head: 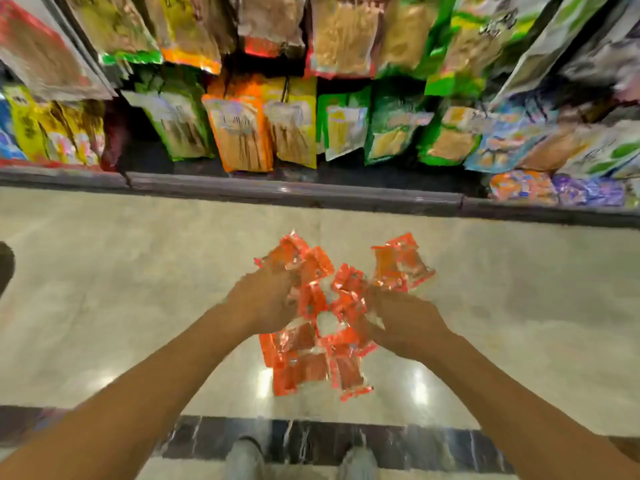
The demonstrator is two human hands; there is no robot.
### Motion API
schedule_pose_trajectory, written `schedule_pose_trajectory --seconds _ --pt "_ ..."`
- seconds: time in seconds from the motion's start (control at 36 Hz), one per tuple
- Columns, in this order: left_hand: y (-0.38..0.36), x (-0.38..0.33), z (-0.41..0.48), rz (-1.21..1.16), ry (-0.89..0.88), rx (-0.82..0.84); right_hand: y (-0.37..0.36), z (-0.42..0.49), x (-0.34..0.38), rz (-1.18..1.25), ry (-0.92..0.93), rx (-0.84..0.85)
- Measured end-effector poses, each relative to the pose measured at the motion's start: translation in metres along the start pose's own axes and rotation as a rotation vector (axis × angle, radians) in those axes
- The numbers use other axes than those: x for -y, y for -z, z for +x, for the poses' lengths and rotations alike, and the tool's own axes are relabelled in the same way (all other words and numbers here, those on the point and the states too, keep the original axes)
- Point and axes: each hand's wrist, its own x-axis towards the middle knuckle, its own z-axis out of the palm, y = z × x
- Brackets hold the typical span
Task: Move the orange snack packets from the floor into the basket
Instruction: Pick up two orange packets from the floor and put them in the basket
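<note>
Nearest the camera we note two pale trouser legs (pixel 244 457) at the bottom edge, standing over a dark veined marble strip (pixel 398 441) set into the floor. Both bare forearms reach forward from the lower corners and meet near the middle of the view. The left hand (pixel 266 299) is seen from the back, its fingers curled into the left side of a bunch of orange snack packets (pixel 311 362). The right hand (pixel 405 323) is likewise curled into the right side of the same bunch, so both sets of fingers are closed on packets and neither is spread. The fingertips themselves are hidden among the foil. The packets are shiny orange with clear patches, crumpled together. Some stick up past the knuckles on each side, and a further cluster shows below and between the wrists. The frame is blurred, and we cannot tell whether that lower cluster hangs from the grip or lies on the floor. Under and around the hands runs the pale glossy stone floor (pixel 138 271), with bright ceiling reflections near the packets. A dark rounded object (pixel 5 268) cuts in at the left edge; we cannot identify it. Beyond the floor a dark shelf base (pixel 294 192) crosses the view. Above it hang rows of snack bags, among them an orange bag (pixel 242 136) near the centre and green bags (pixel 391 133) to its right, with small orange and purple packs (pixel 554 190) low at the right.
</note>
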Motion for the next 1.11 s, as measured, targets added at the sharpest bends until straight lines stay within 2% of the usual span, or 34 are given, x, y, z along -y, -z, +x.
schedule_pose_trajectory --seconds 0.17,0.25,0.36,0.47,0.64,0.75,0.86,0.94,1.0,1.11 --pt "-0.183 0.055 0.09 0.157 -0.034 0.166 -0.181 0.103 -0.04 0.105 -0.138 0.092" --pt "-0.26 0.083 0.131 0.191 -0.067 0.151 -0.262 0.147 -0.063 0.17 -0.216 0.103" --pt "-0.337 0.113 0.174 0.256 0.025 0.173 -0.343 0.187 -0.082 0.172 -0.328 0.122" --pt "-0.387 0.131 0.191 0.242 0.084 0.044 -0.391 0.202 -0.082 0.198 -0.415 0.06" --pt "-0.405 0.133 0.2 0.274 0.123 -0.062 -0.407 0.202 -0.072 0.413 -0.444 -0.063" --pt "-0.396 0.136 0.208 0.213 0.14 -0.012 -0.398 0.199 -0.068 0.43 -0.482 -0.071" --pt "-0.381 0.139 0.208 -0.068 0.141 0.097 -0.387 0.198 -0.073 0.466 -0.442 -0.04" --pt "-0.367 0.136 0.208 -0.133 0.12 0.162 -0.37 0.197 -0.077 0.406 -0.376 -0.059" --pt "-0.35 0.131 0.208 -0.105 0.063 0.127 -0.352 0.196 -0.078 0.342 -0.33 -0.081" --pt "-0.285 0.11 0.202 -0.003 -0.057 -0.075 -0.287 0.184 -0.08 0.224 -0.259 -0.163"
